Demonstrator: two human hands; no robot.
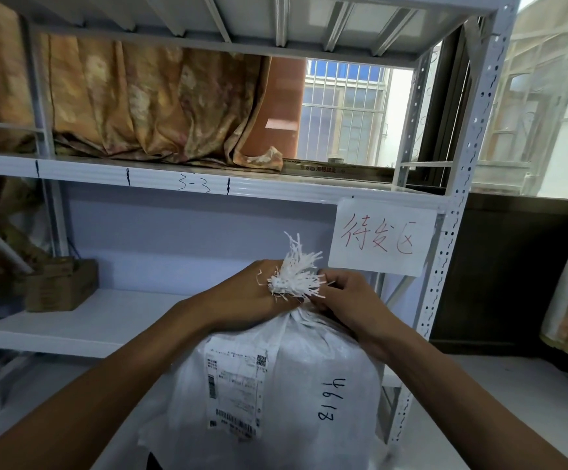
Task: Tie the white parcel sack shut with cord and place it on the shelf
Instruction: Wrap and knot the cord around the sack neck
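Note:
A white woven parcel sack (296,395) stands in front of me, low in the view, with a shipping label and a handwritten number on its side. Its mouth is gathered into a frayed white tuft (297,273) at the top. My left hand (248,296) grips the gathered neck from the left. My right hand (347,300) pinches the neck just below the tuft from the right. A cord cannot be made out among the frayed strands. The white metal shelf (82,320) stands right behind the sack.
A cardboard box (60,284) sits at the left of the lower shelf board. A white paper sign with red writing (382,237) hangs from the upper board. Orange curtain cloth (147,106) lies on the upper board. The perforated shelf post (445,249) rises at right.

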